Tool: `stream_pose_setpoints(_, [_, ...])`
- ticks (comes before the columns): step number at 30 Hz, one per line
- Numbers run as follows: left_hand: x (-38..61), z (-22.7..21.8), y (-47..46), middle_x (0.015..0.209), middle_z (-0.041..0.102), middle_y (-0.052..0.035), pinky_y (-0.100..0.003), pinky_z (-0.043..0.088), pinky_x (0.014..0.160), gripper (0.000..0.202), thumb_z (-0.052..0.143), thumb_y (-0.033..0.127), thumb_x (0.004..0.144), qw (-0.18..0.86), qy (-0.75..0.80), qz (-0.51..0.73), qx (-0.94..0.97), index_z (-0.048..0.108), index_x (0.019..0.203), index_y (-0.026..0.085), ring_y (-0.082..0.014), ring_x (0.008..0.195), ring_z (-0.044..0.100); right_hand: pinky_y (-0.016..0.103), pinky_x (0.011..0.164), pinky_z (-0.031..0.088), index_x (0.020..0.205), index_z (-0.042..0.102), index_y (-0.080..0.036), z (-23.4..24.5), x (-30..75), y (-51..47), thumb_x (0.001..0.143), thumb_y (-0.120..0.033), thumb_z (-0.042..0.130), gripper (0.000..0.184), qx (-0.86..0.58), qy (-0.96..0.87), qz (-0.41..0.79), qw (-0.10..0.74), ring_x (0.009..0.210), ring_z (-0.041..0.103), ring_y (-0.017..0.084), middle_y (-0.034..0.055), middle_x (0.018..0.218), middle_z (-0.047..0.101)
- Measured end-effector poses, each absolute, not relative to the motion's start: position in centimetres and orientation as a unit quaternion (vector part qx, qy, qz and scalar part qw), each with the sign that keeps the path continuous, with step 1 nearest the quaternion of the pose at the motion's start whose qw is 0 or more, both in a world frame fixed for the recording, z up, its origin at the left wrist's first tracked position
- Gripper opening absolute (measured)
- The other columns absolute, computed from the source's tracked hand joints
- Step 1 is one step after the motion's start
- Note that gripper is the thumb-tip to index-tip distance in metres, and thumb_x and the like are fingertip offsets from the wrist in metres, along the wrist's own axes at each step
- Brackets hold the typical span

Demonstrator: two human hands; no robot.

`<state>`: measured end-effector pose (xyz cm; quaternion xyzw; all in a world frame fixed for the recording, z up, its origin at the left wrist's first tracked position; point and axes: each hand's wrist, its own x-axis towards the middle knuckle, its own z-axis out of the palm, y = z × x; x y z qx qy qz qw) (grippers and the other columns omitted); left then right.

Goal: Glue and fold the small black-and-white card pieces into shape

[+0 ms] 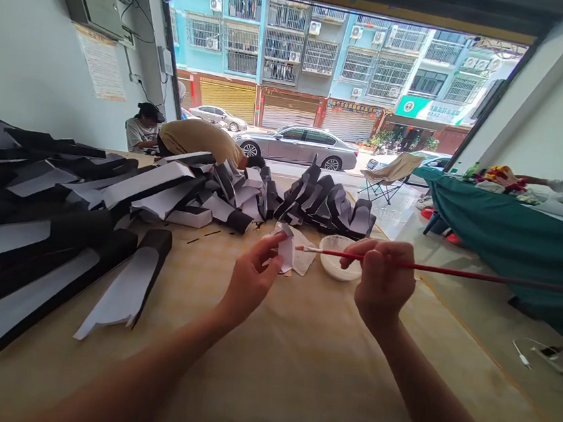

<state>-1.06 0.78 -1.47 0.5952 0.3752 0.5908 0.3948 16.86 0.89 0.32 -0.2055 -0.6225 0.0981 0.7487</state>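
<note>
My left hand pinches a small folded piece of white paper between thumb and fingers, above the table. A long red paintbrush lies across my right hand, whose fingers are closed round its handle. The pale brush tip points left and is close to the paper piece; whether they touch I cannot tell. Behind the brush stands a white bowl, partly hidden by my right fingers. A crumpled whitish sheet lies beside the bowl, behind the paper piece.
Black-and-white folded paper pieces are heaped along the left and back of the table. One separate piece lies nearer on the left. Two people are beyond the heap; another sits by a green-covered table at right. A folding chair stands behind.
</note>
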Motion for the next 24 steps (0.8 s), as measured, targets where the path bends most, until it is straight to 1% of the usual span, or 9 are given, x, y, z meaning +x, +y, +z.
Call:
stream_pose_setpoints(5, [-1.0, -1.4, 0.7, 0.096, 0.067, -0.007, -0.022, 0.053, 0.073, 0.039, 0.059, 0.024, 0.08, 0.405, 0.363, 0.589, 0.598, 0.06, 0.118, 0.019, -0.0154, 0.088, 0.063, 0.027, 0.054, 0.049, 0.084, 0.042, -0.023, -0.2, 16.0, 0.5, 0.09, -0.025, 0.05, 0.01, -0.197, -0.659, 0.143, 0.712, 0.055, 0.058, 0.011, -0.003, 0.07, 0.059])
stream_pose_setpoints(9, [-1.0, -1.4, 0.6, 0.093, 0.068, -0.0067, -0.023, 0.054, 0.07, 0.039, 0.06, 0.025, 0.079, 0.408, 0.36, 0.589, 0.597, 0.06, 0.118, 0.018, -0.0151, 0.083, 0.063, 0.027, 0.054, 0.05, 0.087, 0.043, -0.023, -0.7, 15.9, 0.5, 0.091, -0.024, 0.049, 0.007, -0.22, -0.669, 0.149, 0.694, 0.057, 0.059, 0.011, -0.0026, 0.073, 0.059])
stream_pose_setpoints(11, [-1.1, -1.5, 0.7, 0.094, 0.068, -0.007, -0.023, 0.054, 0.069, 0.04, 0.06, 0.025, 0.079, 0.408, 0.358, 0.59, 0.598, 0.06, 0.118, 0.018, -0.0152, 0.083, 0.063, 0.027, 0.055, 0.05, 0.088, 0.044, -0.023, -1.0, 16.0, 0.7, 0.09, -0.024, 0.05, 0.006, -0.238, -0.674, 0.145, 0.685, 0.058, 0.059, 0.011, -0.0023, 0.075, 0.059])
stream_pose_setpoints(15, [-1.1, -1.6, 0.7, 0.101, 0.067, -0.0066, -0.022, 0.055, 0.073, 0.042, 0.059, 0.022, 0.079, 0.406, 0.355, 0.6, 0.591, 0.059, 0.12, 0.02, -0.0145, 0.088, 0.064, 0.028, 0.056, 0.049, 0.088, 0.045, -0.023, -1.1, 16.5, 1.0, 0.09, -0.025, 0.051, 0.007, -0.263, -0.668, 0.127, 0.684, 0.058, 0.059, 0.011, -0.002, 0.074, 0.059])
stream_pose_setpoints(19, [-1.1, -1.6, 0.7, 0.101, 0.067, -0.0066, -0.02, 0.054, 0.07, 0.042, 0.058, 0.021, 0.079, 0.392, 0.362, 0.6, 0.596, 0.059, 0.121, 0.02, -0.0129, 0.083, 0.063, 0.028, 0.056, 0.047, 0.085, 0.045, -0.023, -0.8, 16.9, 1.0, 0.09, -0.028, 0.051, 0.009, -0.278, -0.66, 0.082, 0.693, 0.059, 0.059, 0.013, -0.0022, 0.068, 0.059])
stream_pose_setpoints(24, [-1.0, -1.6, 0.7, 0.104, 0.066, -0.0075, -0.022, 0.056, 0.071, 0.042, 0.059, 0.022, 0.078, 0.399, 0.353, 0.597, 0.6, 0.059, 0.121, 0.021, -0.0147, 0.086, 0.064, 0.029, 0.056, 0.049, 0.086, 0.043, -0.024, -0.8, 16.2, 0.6, 0.09, -0.025, 0.049, 0.008, -0.238, -0.68, 0.115, 0.684, 0.057, 0.058, 0.012, -0.0025, 0.07, 0.059])
